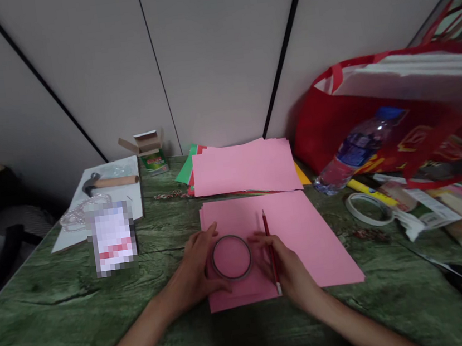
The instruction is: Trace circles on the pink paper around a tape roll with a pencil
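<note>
Ring (234, 278) lies flat on the pink paper (315, 241), smack between our open, curved left hand (194, 270) and our right hand (289, 269) gripping the red pencil (267, 227).

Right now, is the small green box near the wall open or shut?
Open: the green box has its top flaps raised and spread apart. Whether anything is inside, I cannot tell.

Pencil (271, 253), hammer (115, 181), bottle (357, 147): one each
</note>
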### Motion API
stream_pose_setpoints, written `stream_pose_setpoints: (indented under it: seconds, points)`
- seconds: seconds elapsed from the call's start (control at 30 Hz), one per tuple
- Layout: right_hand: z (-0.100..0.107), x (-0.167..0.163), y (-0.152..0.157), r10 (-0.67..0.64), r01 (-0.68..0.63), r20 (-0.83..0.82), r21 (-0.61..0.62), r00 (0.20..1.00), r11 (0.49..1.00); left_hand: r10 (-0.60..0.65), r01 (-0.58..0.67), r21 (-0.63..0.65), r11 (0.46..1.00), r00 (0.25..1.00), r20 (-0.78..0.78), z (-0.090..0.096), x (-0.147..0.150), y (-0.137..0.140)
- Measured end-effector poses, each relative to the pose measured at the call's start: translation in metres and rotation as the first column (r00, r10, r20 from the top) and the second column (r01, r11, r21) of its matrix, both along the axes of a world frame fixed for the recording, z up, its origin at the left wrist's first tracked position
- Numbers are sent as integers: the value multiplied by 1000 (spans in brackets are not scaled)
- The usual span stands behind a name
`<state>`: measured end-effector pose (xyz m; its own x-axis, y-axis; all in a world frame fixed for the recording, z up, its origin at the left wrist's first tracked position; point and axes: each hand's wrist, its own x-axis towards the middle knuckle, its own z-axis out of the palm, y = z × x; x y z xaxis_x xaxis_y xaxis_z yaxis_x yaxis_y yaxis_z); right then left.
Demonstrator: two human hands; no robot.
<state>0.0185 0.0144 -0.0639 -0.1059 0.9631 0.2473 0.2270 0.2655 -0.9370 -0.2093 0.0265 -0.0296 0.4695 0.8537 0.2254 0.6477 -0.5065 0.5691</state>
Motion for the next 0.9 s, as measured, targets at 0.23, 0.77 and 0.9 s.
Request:
stream_pose_setpoints:
  seconds: [0.23, 0.77, 0.9]
  points:
    - [14, 8, 7, -96, 57, -369, -114, 925, 992, -250, 318, 279, 906, 935, -253, -2, 15, -17]
    - [28, -39, 102, 19, -185, -431, -348, 902, 919, -266, 383, 314, 869, 896, -356, -23, 20, -14]
    - [20, -47, 100, 38, -131, -303, -293, 952, 947, -260, 373, 331, 866, 904, -339, -26, 19, -14]
